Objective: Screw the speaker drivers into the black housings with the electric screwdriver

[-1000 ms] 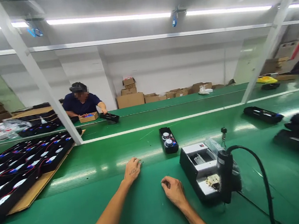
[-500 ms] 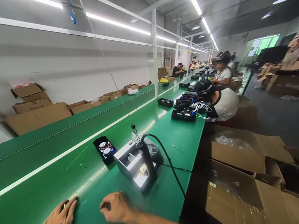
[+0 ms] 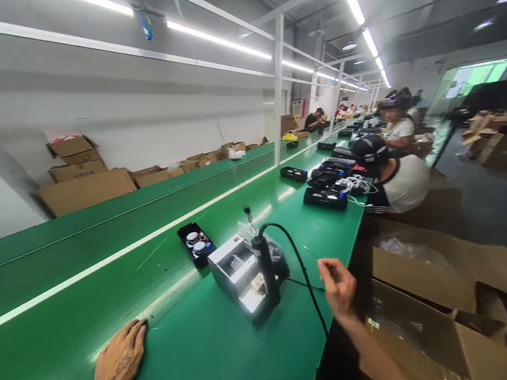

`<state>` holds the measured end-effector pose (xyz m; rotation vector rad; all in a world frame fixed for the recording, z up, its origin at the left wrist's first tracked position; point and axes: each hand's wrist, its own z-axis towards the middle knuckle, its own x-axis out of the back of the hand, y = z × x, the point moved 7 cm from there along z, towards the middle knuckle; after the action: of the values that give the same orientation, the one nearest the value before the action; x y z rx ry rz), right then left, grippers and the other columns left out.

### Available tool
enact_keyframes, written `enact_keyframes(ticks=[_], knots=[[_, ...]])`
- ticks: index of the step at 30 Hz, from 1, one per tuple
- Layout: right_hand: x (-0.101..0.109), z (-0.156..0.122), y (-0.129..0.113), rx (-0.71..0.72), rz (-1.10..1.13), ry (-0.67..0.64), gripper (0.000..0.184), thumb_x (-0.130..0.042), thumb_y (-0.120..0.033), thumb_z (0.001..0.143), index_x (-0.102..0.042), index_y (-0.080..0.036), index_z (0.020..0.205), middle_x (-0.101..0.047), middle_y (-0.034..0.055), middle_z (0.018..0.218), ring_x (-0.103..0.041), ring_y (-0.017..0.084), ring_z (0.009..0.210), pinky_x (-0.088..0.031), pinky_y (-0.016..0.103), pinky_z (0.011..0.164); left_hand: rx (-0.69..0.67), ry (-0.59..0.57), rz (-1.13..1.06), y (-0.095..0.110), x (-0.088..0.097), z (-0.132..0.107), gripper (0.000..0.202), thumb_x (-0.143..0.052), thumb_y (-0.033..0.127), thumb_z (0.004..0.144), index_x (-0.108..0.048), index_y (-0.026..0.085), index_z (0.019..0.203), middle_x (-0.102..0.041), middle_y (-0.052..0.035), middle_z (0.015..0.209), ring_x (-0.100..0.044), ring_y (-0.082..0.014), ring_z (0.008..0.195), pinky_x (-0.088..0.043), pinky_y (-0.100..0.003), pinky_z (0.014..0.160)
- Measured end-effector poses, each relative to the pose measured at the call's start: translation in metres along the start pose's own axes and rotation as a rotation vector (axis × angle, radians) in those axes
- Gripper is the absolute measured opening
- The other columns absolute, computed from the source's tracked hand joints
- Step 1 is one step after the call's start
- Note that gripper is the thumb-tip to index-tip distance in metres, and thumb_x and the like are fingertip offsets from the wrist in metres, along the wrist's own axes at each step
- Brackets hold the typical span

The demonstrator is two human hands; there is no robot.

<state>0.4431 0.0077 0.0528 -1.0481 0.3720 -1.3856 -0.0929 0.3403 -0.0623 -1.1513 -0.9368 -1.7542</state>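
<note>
My left hand (image 3: 118,367) lies flat on the green bench top (image 3: 199,355), fingers stretched out, holding nothing. My right hand (image 3: 337,284) is raised off the bench's right edge, fingers loosely curled with nothing visible in them. It hovers beside the black cable (image 3: 302,270) of a soldering iron (image 3: 266,271) standing in its grey station (image 3: 240,274). A small black tray (image 3: 196,244) with two round speakers lies just beyond the station.
Open cardboard boxes (image 3: 430,298) stand on the floor to the right. A seated person in a white shirt (image 3: 394,180) works further along the bench among black trays (image 3: 325,197). More people sit beyond. Cartons (image 3: 83,188) line the wall on the left.
My view turned from facing across the bench to looking along it. My right hand lifted off the bench and moved right past the soldering station. My left hand stayed flat.
</note>
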Motion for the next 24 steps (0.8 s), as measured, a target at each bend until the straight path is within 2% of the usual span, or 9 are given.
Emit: enact_keyframes(ticks=[2,5,7,9,14,19,24], knots=[[-0.012,0.033,0.041,-0.022,-0.053,-0.063,0.049,-0.053,-0.064,0.085,-0.072,-0.019,0.087,-0.071,0.0133,0.095,-0.065,0.023,0.074,-0.054,0.038,0.074,-0.007,-0.106,0.024,0.016,0.005,-0.002,0.046,-0.037,0.028,0.096,-0.070,0.022,0.127,-0.070,-0.0056,0.135,-0.061,-0.0209,0.128,-0.047,-0.034,0.108],[-0.028,0.065,0.089,-0.048,-0.156,-0.172,0.051,-0.066,-0.068,0.064,-0.074,-0.019,0.078,-0.070,0.0167,0.093,-0.063,0.028,0.069,-0.052,0.046,0.071,0.023,-0.104,0.040,0.031,0.018,-0.005,0.046,-0.036,0.028,0.100,-0.067,0.022,0.132,-0.065,-0.0061,0.143,-0.058,-0.0217,0.133,-0.042,-0.037,0.113],[-0.033,0.073,0.113,-0.056,-0.212,-0.239,0.046,-0.066,-0.065,0.061,-0.075,-0.021,0.070,-0.072,0.0156,0.088,-0.065,0.030,0.069,-0.051,0.046,0.069,0.043,-0.091,0.045,0.033,0.024,-0.008,0.044,-0.038,0.028,0.101,-0.066,0.024,0.134,-0.064,-0.0051,0.144,-0.057,-0.0213,0.134,-0.041,-0.038,0.114],[-0.034,0.073,0.131,-0.057,-0.271,-0.264,0.041,-0.061,-0.062,0.066,-0.075,-0.023,0.068,-0.073,0.0147,0.089,-0.067,0.032,0.074,-0.051,0.045,0.069,0.056,-0.086,0.046,0.033,0.026,-0.011,0.043,-0.040,0.028,0.101,-0.066,0.026,0.135,-0.064,-0.0052,0.145,-0.057,-0.0215,0.134,-0.042,-0.038,0.113],[-0.038,0.062,0.146,-0.042,-0.414,-0.252,0.032,-0.053,-0.051,0.079,-0.074,-0.027,0.077,-0.074,0.0130,0.104,-0.065,0.033,0.083,-0.047,0.045,0.067,0.052,-0.091,0.041,0.033,0.029,-0.014,0.040,-0.040,0.027,0.103,-0.067,0.027,0.133,-0.065,-0.0047,0.144,-0.058,-0.0205,0.132,-0.041,-0.036,0.112],[-0.047,0.060,0.149,-0.041,-0.484,-0.195,0.025,-0.049,-0.041,0.086,-0.067,-0.025,0.082,-0.069,0.0170,0.097,-0.062,0.034,0.092,-0.045,0.045,0.072,0.053,-0.090,0.043,0.034,0.028,-0.014,0.041,-0.039,0.027,0.103,-0.067,0.027,0.133,-0.064,-0.0049,0.144,-0.058,-0.0203,0.132,-0.041,-0.035,0.111],[-0.048,0.064,0.153,-0.081,-0.434,-0.130,0.028,-0.038,-0.037,0.092,-0.061,-0.021,0.091,-0.069,0.0169,0.090,-0.063,0.030,0.079,-0.045,0.042,0.069,0.062,-0.083,0.043,0.033,0.026,-0.015,0.041,-0.038,0.028,0.103,-0.067,0.027,0.132,-0.064,-0.0054,0.144,-0.056,-0.0217,0.134,-0.041,-0.038,0.111]])
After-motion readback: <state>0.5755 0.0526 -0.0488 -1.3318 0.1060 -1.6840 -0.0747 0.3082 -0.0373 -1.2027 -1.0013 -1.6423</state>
